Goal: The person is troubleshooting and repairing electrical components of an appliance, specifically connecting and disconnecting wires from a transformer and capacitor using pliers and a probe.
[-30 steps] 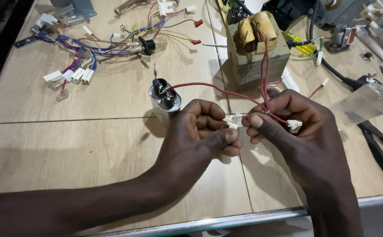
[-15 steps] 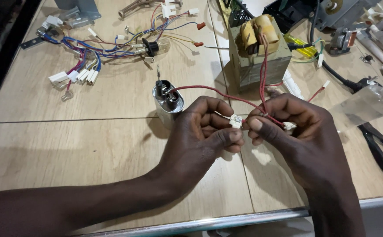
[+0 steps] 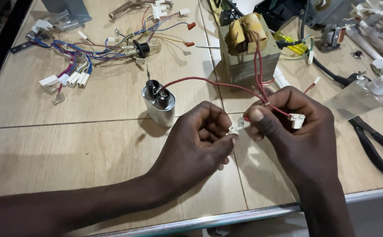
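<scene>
My left hand [image 3: 198, 142] pinches a small white plastic connector [image 3: 234, 129] between thumb and fingers. My right hand [image 3: 294, 131] pinches a metal terminal on a red wire [image 3: 209, 82] right beside that connector; the two pieces sit a hair apart. A second white connector [image 3: 296, 120] hangs from red wire across my right fingers. The red wires run to a silver capacitor can [image 3: 158, 104] and up to a transformer [image 3: 248, 48] with yellow-taped windings.
A bundle of coloured wires with white plugs [image 3: 71, 72] and a small lamp bulb [image 3: 145, 47] lie at the far left. Black-handled pliers [image 3: 373, 142], a clear plastic bottle [image 3: 360, 94] and metal parts sit on the right. The table's metal edge [image 3: 252, 214] runs in front.
The two hands have drawn slightly apart, so the white connector in my left hand now shows separate from the terminal in my right. The view has shifted down a little.
</scene>
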